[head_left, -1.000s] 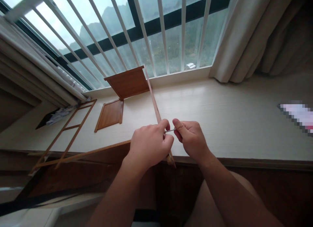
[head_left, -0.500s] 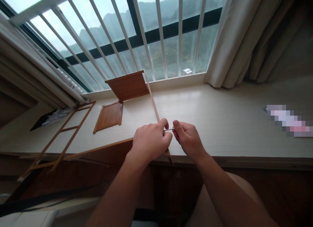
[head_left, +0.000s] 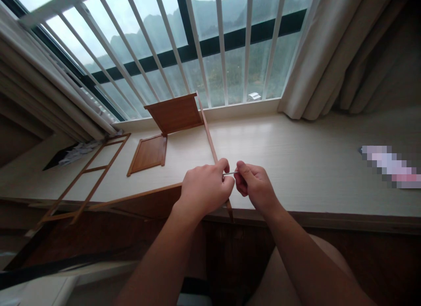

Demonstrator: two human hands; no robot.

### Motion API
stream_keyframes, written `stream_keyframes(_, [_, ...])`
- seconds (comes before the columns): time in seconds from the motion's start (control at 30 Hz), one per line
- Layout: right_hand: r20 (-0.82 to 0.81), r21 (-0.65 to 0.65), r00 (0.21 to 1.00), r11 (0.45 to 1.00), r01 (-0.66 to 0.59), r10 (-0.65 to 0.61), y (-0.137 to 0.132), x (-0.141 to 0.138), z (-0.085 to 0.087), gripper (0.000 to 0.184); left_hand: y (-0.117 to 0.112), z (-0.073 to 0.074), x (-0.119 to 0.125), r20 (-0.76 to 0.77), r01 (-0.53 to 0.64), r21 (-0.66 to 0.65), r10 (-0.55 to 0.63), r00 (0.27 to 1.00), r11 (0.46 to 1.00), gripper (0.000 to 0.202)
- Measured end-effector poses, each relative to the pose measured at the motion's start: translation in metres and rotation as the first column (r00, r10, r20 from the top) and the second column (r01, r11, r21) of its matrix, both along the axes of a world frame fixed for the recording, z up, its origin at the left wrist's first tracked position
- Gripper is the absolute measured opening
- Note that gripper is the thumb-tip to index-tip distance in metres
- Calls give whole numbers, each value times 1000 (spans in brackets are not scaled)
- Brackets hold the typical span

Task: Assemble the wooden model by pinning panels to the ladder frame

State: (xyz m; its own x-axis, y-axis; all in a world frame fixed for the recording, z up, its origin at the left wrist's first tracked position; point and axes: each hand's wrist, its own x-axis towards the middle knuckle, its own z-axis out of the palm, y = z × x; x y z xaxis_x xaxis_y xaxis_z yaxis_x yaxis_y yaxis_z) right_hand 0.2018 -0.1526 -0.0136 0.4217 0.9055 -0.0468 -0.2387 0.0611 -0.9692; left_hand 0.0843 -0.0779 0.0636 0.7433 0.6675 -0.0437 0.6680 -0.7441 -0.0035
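My left hand (head_left: 207, 183) is closed around a narrow wooden rail (head_left: 209, 141) that runs from near the window to the front edge of the sill. Between my hands spans a thin metal rod, seemingly a hex key (head_left: 230, 172); its left end meets the rail at my left fingers. The fingers and thumb of my right hand (head_left: 255, 181) pinch its other end, which they hide. One brown wooden panel (head_left: 176, 113) stands against the rail's far end. Another panel (head_left: 148, 205) reaches left from behind my left hand along the sill's front edge.
A smaller wooden panel (head_left: 148, 154) lies flat on the pale sill (head_left: 296, 165). Left of it, a ladder-like wooden frame (head_left: 96, 168) overhangs the front edge. White bars (head_left: 222, 55) front the window, with curtains (head_left: 329, 64) at both sides. A blurred-out object (head_left: 391, 165) lies right.
The view has shifted slightly. My right fingers have curled a little differently at the rod's end, while my left hand keeps its hold on the rail.
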Motion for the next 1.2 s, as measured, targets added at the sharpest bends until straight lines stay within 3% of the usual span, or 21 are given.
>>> stream_keyframes(0.1, [-3,-1,1000,1000,-2,2,1,0,0,55,-1,1,0,1,0,-1,0,1000,1000,33])
stream_keyframes(0.37, [222,56,974,998,24,-36,-1,2,2,51,0,0,-1,-8,4,12,-4,1000,1000,33])
stream_keyframes(0.6, [170,83,985,996,-15,1,1,4,-5,48,-1,2,0,5,-3,-33,4,1000,999,33])
stream_keyframes(0.93, [277,113,960,994,5,-37,-1,4,-8,47,-2,4,0,-22,-34,-56,32,999,998,37])
stream_keyframes(1.07, [436,166,897,986,1,-74,-2,9,-8,40,-1,4,0,-22,-29,-49,28,999,998,38])
stream_keyframes(1.2, [629,317,747,949,7,-216,0,15,-10,30,0,2,-1,-22,-9,-23,9,1000,1000,37])
